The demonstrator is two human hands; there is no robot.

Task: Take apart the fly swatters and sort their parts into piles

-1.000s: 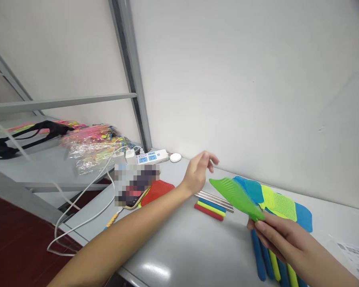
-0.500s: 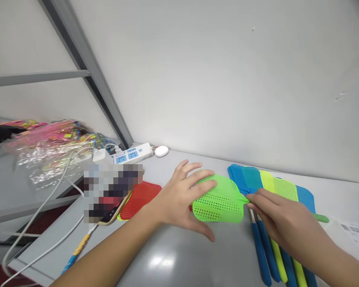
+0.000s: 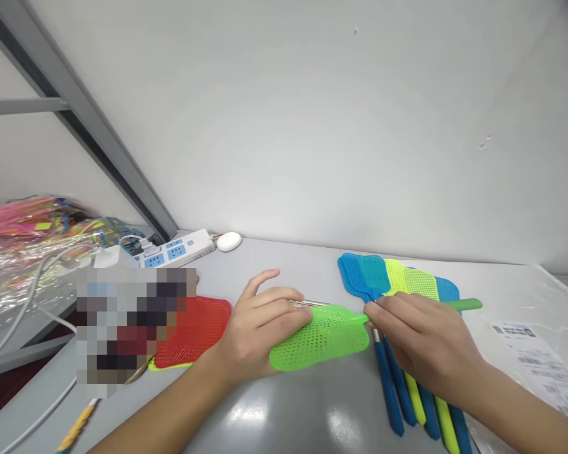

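Green mesh head (image 3: pixel 324 343): held over the middle of the desk (image 3: pixel 284 419), between both hands, its long axis running left to right. Right hand (image 3: pixel 421 328): grip closed on the narrow neck, presumably because that is the slimmest part to pinch. A green handle (image 3: pixel 466 304) juts out to the right beyond this hand; whether it joins the neck is hidden by the fingers. Left hand (image 3: pixel 262 321): grip closed on the head's left end, fingers laid over the mesh, thumb out of sight. The two-ended hold probably steadies a thin, bendable sheet against twisting.

Blue and yellow swatters (image 3: pixel 411 280): fanned out on the right, heads overlapping at the far side, handles pointing near; likely set so to save room. Red mesh head (image 3: pixel 196 331): flat on the left, a yellow-green edge showing beneath it, apparently stacked. Metal rods (image 3: pixel 319 303): just beyond the green head, partly hidden, count unclear
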